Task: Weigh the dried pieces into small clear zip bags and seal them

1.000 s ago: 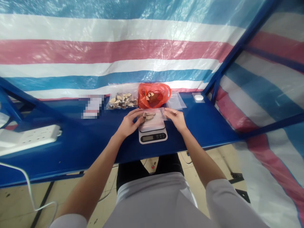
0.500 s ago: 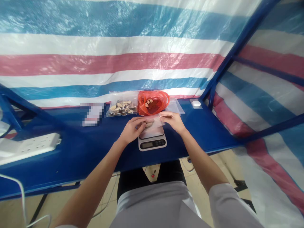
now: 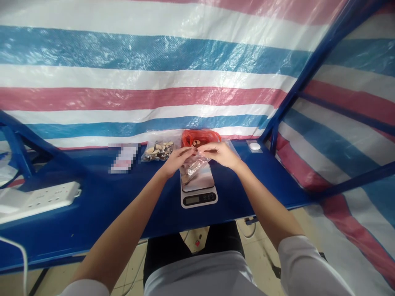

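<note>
Both hands pinch the top of a clear plastic bag point(image 3: 194, 169), which hangs over the kitchen scale point(image 3: 200, 199). Something pale and dark shows in its lower left corner. My left hand point(image 3: 178, 159) is closed on the bag's upper left edge, and my right hand point(image 3: 220, 153) is closed on its upper right edge. Just behind them lies the open red plastic bag point(image 3: 202, 135), with pale slices inside, partly hidden by my fingers. To its left sits a clear bag of dried slices point(image 3: 159, 150), pale with dark edges.
A white power strip point(image 3: 43, 199) lies at the table's left. A blurred-out flat item point(image 3: 125, 158) rests left of the slices. A small white round object point(image 3: 254, 146) is at the back right. Flat clear bags point(image 3: 233, 149) lie right of the red bag. Striped sheeting point(image 3: 138, 98) closes off the back.
The clear bag has gone from lying flat over the scale to hanging upright from my fingers. My hands have come closer together at its top. The camera view has tilted up slightly.
</note>
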A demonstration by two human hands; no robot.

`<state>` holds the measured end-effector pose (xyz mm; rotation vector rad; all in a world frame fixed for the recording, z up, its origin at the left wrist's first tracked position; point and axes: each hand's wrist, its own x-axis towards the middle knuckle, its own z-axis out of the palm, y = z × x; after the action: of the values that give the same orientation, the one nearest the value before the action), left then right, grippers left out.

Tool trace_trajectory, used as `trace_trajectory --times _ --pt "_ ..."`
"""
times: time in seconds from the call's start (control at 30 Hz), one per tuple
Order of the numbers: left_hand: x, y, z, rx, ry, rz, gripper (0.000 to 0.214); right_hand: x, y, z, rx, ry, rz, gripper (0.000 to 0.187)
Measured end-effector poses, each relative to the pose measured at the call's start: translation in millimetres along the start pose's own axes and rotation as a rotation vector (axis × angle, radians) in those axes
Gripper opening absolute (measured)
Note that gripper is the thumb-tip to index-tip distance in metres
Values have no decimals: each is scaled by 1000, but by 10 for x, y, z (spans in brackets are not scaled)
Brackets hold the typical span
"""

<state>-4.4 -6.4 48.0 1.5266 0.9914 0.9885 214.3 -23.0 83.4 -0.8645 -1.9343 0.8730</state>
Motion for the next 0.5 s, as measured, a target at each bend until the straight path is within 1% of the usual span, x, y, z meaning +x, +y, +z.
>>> trace_trajectory --times 0.1,0.17,0.3,0.4,0.5 --pt "7 -43 -33 -63 -19 -110 49 19 18 -15 -27 16 -17 19" --pt "0 -56 -38 -103 -43 -149 51 19 46 -32 -23 17 3 20" --pt "-6 -49 -6 -129 -80 -153 48 12 128 -71 -10 45 20 25" --pt "1 -41 46 -169 -55 -153 42 11 214 -88 -7 93 7 24" --pt "9 -26 112 -242 -24 -154 40 14 285 -93 -7 106 0 23"
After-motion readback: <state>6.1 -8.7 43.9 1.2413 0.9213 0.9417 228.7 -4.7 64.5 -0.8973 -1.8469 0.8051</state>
